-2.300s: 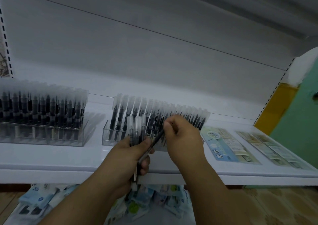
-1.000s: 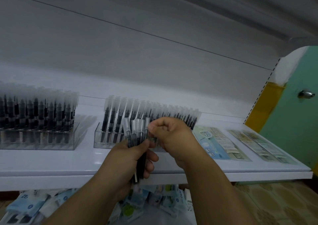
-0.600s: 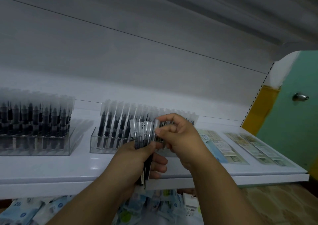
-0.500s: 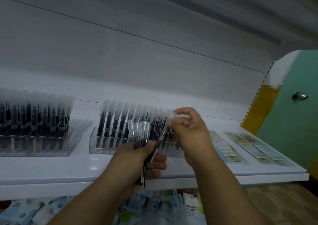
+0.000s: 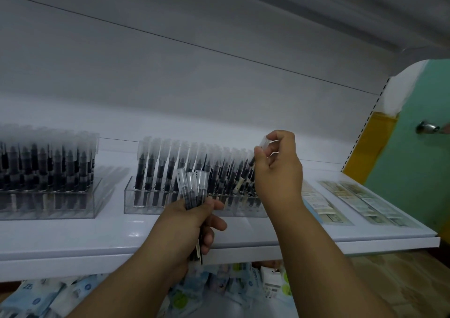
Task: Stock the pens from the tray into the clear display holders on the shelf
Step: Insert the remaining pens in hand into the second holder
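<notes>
One pen [image 5: 246,179], clear cap and dark barrel, is pinched in the right hand [image 5: 277,169] over the middle clear holder [image 5: 136,203] on the white shelf [image 5: 73,242]; left hand [image 5: 187,222] grips a pen bundle [image 5: 192,188]; packet labels below the shelf are too blurred to read.

Stationery shop, white retail shelf [image 5: 73,242] with slotted upright, clear display holders [image 5: 136,203] packed with capped pens [image 5: 155,164], flat packaged goods [image 5: 316,203] laid alongside
</notes>
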`<move>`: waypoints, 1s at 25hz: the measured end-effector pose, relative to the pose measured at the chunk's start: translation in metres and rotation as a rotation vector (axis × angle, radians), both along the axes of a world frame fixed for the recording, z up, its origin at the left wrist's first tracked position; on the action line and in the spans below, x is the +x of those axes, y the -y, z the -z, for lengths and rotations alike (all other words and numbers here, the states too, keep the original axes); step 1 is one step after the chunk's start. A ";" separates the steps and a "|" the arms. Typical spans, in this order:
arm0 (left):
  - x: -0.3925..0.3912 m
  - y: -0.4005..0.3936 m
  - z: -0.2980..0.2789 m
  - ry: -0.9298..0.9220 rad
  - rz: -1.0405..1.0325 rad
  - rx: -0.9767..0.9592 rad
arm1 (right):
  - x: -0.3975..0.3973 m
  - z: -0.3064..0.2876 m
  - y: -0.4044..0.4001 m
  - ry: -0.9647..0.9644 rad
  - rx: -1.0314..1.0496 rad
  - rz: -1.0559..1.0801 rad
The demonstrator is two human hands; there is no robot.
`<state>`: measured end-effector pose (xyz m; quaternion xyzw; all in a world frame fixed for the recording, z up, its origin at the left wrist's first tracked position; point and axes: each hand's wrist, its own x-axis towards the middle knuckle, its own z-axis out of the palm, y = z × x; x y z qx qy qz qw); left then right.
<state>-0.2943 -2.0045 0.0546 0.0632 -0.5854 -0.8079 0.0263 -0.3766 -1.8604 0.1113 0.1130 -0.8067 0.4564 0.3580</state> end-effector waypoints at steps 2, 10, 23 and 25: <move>0.000 0.000 0.001 0.005 0.001 -0.001 | -0.003 0.001 0.001 0.040 0.029 -0.037; -0.001 -0.003 0.001 0.007 0.021 0.016 | -0.002 0.010 0.001 0.217 0.256 -0.051; 0.003 -0.013 -0.009 0.030 0.168 0.066 | 0.028 0.004 -0.004 0.515 -0.149 -0.543; 0.001 -0.010 -0.007 0.043 0.133 0.048 | 0.021 -0.003 -0.016 0.356 -0.288 -0.343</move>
